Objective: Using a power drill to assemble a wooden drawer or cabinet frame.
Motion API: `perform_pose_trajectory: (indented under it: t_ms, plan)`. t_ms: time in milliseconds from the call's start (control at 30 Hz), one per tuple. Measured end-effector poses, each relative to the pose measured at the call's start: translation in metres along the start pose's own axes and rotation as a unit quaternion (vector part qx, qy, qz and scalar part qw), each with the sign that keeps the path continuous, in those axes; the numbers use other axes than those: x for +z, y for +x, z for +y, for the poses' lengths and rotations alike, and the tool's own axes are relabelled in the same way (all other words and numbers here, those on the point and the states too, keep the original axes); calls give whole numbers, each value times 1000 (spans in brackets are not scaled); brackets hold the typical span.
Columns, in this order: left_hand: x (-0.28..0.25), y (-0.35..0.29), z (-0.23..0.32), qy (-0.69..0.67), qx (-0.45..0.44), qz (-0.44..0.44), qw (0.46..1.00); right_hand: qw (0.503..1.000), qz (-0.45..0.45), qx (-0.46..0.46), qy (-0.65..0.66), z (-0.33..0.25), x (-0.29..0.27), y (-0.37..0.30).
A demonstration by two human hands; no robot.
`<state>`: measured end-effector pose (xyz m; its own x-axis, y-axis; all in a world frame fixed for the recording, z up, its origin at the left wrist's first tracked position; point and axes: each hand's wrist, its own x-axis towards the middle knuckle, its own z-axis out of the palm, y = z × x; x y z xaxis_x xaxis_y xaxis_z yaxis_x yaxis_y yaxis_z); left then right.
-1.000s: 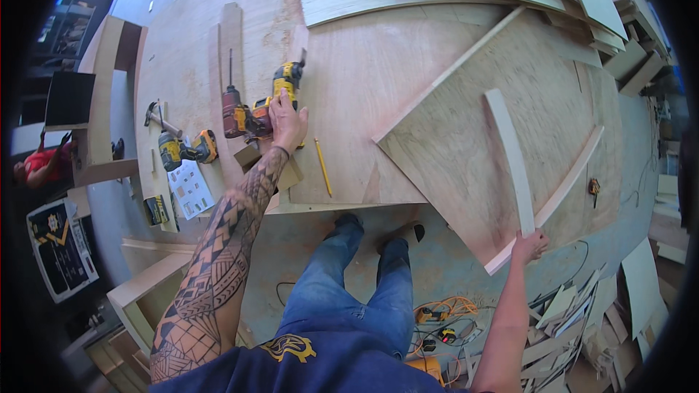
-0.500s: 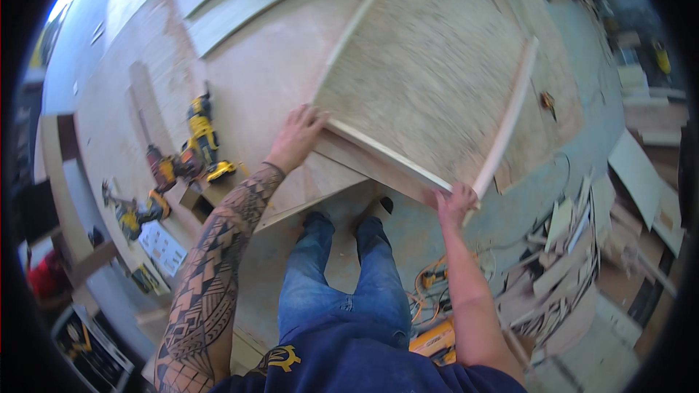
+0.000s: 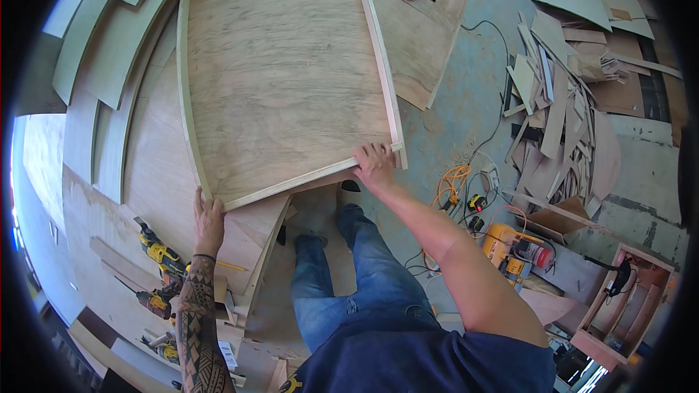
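A large plywood panel (image 3: 291,76) lies in front of me, edged by raised pale wooden strips on its left, right and near sides. At its near left corner, my left hand (image 3: 208,220) is closed on the frame, fingers over the strip. Close to the near right corner, my right hand (image 3: 376,167) grips the near strip (image 3: 298,184), its fingers bent over the top. The undersides of both grips are hidden. The right strip (image 3: 378,51) runs slightly past the near corner.
Yellow-black cordless drills (image 3: 162,253) lie on the wooden worktop (image 3: 156,145) at left. Stacked boards (image 3: 116,58) stand beyond them. To the right are a scrap wood pile (image 3: 557,116), orange cable (image 3: 450,183), a yellow compressor-like machine (image 3: 502,244) and a wooden box (image 3: 626,306).
The view has swung to the right, and the framed panel now sits further left and straighter ahead. Both hands keep hold of its near edge.
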<state>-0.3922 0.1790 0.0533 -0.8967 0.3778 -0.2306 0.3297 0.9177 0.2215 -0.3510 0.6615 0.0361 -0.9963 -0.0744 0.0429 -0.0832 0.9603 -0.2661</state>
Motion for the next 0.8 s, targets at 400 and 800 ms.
perform_pose_trajectory:
  t_ms: [400, 800]
  plan:
    - [2, -5, -5, 54, 41, -30, 997, 990, -108, -87, -23, 47, -9, -52]
    - [14, -12, -12, 22, -25, 13, 999, 983, -163, -80, 1, 34, -19, -13]
